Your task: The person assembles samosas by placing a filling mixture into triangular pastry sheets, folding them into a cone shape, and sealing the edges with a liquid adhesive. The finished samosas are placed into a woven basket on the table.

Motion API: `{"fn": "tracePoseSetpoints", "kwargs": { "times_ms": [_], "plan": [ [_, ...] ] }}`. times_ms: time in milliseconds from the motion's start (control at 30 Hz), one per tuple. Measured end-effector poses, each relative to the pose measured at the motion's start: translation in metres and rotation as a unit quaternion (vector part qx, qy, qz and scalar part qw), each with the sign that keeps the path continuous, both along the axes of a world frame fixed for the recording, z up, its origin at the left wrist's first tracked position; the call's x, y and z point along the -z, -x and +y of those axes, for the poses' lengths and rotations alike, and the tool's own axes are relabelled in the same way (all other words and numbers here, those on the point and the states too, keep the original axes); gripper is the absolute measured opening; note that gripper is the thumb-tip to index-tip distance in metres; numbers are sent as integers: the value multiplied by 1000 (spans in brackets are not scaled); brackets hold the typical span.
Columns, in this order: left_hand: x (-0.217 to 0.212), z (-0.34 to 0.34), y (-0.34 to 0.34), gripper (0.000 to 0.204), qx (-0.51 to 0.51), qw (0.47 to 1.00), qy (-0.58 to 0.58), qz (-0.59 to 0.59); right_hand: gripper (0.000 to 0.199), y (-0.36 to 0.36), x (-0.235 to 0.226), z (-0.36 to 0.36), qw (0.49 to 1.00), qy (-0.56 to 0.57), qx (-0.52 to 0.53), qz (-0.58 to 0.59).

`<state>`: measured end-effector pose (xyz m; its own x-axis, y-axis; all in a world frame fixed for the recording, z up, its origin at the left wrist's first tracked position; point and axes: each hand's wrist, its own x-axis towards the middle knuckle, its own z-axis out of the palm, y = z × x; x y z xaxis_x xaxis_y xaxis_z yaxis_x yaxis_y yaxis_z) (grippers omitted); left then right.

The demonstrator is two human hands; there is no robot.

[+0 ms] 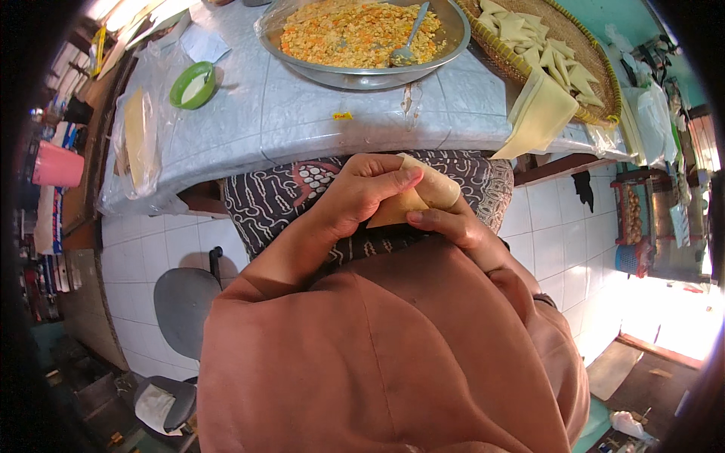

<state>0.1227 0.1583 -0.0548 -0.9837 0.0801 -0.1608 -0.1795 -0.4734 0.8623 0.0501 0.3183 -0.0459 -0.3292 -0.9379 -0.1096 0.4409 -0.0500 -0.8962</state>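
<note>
Thin pale-yellow pastry wrapper (414,198), partly rolled into a cone, pinched between the left fingers (393,180) above and the right fingers (436,220) below, rounded fold projecting beyond the fingertips, pointed corner tucked beneath the left fingers

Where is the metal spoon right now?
In the head view, the spoon lies at top centre in the metal bowl of orange-yellow filling, left of the woven tray.
</note>
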Motion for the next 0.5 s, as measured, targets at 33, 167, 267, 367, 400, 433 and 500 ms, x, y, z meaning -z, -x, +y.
{"fn": "tracePoseSetpoints", "kwargs": {
  "times_ms": [33,167,267,367,400,433,500],
  "plan": [
    [0,-1,0,29,-4,1000,5,7,56,2,3,-1,999,-2,1,43],
    [2,-1,1,31,-65,997,36,15,47,25,8,0,929,-4,12,369],
    [3,2,1,29,-148,985,-82,-11,32,48,-4,17,806,-50,40,589],
    [-1,0,4,30,-181,979,-94,-20,18,43,-14,20,727,-33,175,664],
    [3,-1,6,30,-185,979,-90,-19,13,37,-16,16,703,-12,233,672],
    [12,-3,8,30,-189,978,-86,-17,14,32,-14,9,683,15,240,690],
    [15,0,11,29,-188,977,-100,-11,16,21,-6,-9,638,64,251,725]
  ]
}}
